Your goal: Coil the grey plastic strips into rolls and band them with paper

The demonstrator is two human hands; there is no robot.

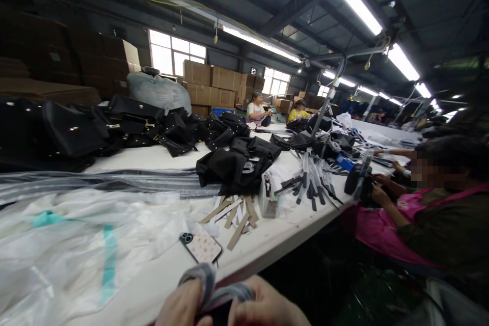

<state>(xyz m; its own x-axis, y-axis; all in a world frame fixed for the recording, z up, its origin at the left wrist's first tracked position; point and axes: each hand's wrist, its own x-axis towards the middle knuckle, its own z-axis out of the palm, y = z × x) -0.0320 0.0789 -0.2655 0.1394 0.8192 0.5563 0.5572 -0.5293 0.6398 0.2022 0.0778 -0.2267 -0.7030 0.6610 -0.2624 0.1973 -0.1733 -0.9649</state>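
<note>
At the bottom edge of the head view, my left hand point(180, 303) has its fingers closed on a dark strap wrapped in clear plastic point(208, 280), which loops up over it. My right hand point(267, 306) pinches the same strap a little farther right. Both hands are close together in front of the table edge, slightly blurred, and their lower parts are cut off. Something black shows between them, too hidden to name. Just beyond lies a phone in a patterned case point(202, 245) on the white table point(263, 237).
Clear plastic sheeting point(87, 244) covers the table's left side. Grey-brown strips point(239, 226) lie beside a small clear box point(268, 196). Black bags point(229, 170) and plastic-wrapped straps point(311, 178) spread behind. At right, a co-worker in a pink apron point(385, 232) handles a black item.
</note>
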